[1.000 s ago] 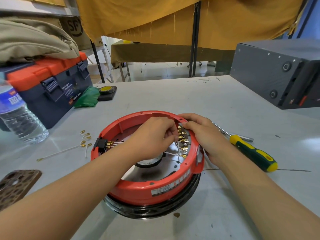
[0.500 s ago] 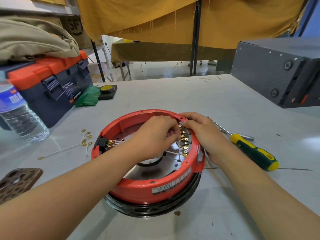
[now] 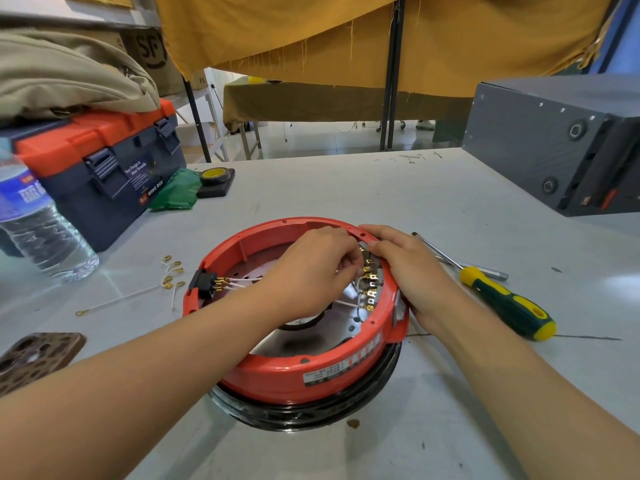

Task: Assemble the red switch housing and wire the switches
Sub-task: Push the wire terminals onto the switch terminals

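A round red switch housing (image 3: 277,372) rests on a black ring in front of me on the grey table. Along its right inner wall runs a row of brass switch terminals (image 3: 371,287) with white wires. My left hand (image 3: 311,271) reaches inside the housing, fingertips pinched on a wire connector at those terminals. My right hand (image 3: 412,271) lies over the right rim, its fingers on the housing by the top terminal. A black switch (image 3: 204,284) on the left wall carries brass connectors and white wires.
Loose white wires with brass lugs (image 3: 169,275) lie left of the housing. A yellow-green screwdriver (image 3: 502,299) lies to the right. A toolbox (image 3: 100,168), a water bottle (image 3: 38,220), tape (image 3: 214,176) and a grey box (image 3: 561,143) stand further back. A brown patterned object (image 3: 31,358) is at the near left.
Both hands stay at the terminal row with only slight finger movement. The housing has not moved.
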The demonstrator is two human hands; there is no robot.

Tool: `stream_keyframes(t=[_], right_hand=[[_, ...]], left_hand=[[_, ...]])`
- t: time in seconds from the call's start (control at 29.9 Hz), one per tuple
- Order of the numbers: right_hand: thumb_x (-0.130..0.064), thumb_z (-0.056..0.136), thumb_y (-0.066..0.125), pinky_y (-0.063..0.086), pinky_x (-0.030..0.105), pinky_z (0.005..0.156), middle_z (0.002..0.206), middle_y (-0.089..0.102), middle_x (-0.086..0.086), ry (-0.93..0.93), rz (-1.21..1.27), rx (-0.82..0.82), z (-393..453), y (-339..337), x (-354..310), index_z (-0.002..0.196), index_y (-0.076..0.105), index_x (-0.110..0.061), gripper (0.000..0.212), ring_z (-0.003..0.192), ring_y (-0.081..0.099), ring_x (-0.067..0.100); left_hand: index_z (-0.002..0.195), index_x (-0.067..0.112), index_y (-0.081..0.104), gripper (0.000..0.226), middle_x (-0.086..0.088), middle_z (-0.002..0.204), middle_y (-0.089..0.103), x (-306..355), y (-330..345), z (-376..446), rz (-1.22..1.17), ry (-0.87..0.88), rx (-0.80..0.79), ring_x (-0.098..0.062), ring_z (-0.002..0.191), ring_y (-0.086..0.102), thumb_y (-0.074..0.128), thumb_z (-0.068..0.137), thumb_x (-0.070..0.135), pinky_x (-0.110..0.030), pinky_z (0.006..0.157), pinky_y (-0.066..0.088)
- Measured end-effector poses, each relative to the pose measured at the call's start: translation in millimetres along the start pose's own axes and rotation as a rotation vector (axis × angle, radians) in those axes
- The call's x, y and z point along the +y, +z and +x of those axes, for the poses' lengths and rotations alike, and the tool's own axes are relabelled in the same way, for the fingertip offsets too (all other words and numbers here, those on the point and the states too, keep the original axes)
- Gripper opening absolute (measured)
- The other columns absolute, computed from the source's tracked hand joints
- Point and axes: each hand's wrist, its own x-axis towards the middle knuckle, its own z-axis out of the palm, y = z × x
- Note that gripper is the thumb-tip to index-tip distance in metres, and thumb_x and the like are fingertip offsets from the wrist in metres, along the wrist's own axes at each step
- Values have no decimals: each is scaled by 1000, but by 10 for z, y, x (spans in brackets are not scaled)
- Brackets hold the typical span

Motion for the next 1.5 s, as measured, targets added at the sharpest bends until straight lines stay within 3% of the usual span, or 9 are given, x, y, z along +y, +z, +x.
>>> stream_keyframes(t=[0.17,0.3,0.4,0.67,0.8,0.94,1.1,1.34,1.5], right_hand=[[-5,92,39,55,27,76,86,73,-6,11,-1,-31,-26,-6,-24,89,68,-33,41,80,68,11],[-16,97,39,44,35,103,125,61,-3,54,-56,-41,-35,5,-33,131,54,-25,38,113,59,14],[-27,99,36,36,40,110,137,52,-2,81,-74,-72,-39,2,-33,138,46,-28,41,125,50,17],[-38,100,30,40,40,107,133,55,-3,120,-51,-119,-61,-25,-42,137,44,-37,39,116,55,16],[-28,100,32,45,36,100,119,62,-3,68,-78,-118,-57,-19,-64,105,54,-45,29,108,60,15],[-17,97,39,52,34,87,108,62,-10,60,-129,-74,-33,-41,-75,131,49,-31,38,100,65,22],[-14,97,38,50,41,94,118,62,-4,81,-154,-79,-36,-58,-66,137,46,-27,43,97,65,25],[-15,90,57,54,34,79,95,71,3,12,-121,27,-23,-63,-48,100,66,-21,14,80,67,18],[-19,87,64,55,21,70,99,71,1,-2,-88,3,-16,-93,-13,108,67,-18,21,79,69,11]], left_hand=[[83,12,66,6,-1,84,63,9,-1,3,-7,-1,0,-15,81,53,62,86,13,-32,75,42],[84,12,66,6,-1,84,63,4,1,1,-2,-2,6,-16,81,53,62,86,13,-32,75,42],[83,10,66,6,-2,84,64,11,2,8,0,2,10,-17,81,54,62,85,12,-33,75,42],[82,10,67,6,-2,85,65,12,10,28,-3,0,3,-17,81,56,62,85,13,-37,77,44],[84,11,68,6,-2,85,65,6,8,28,-13,-6,1,-16,80,56,63,85,13,-36,77,45],[83,10,71,7,-1,83,67,-6,-25,36,-43,-24,-10,-13,77,59,65,85,13,-32,74,46],[83,14,74,6,6,79,69,-27,-123,44,-160,-82,-48,-3,73,60,68,83,17,-12,66,43],[83,22,72,5,11,82,68,-232,-472,-122,-188,-196,65,5,77,58,68,84,18,-2,67,40],[87,23,73,8,13,82,69,-518,-641,-439,-241,-342,191,9,68,57,67,85,17,-2,63,40]])
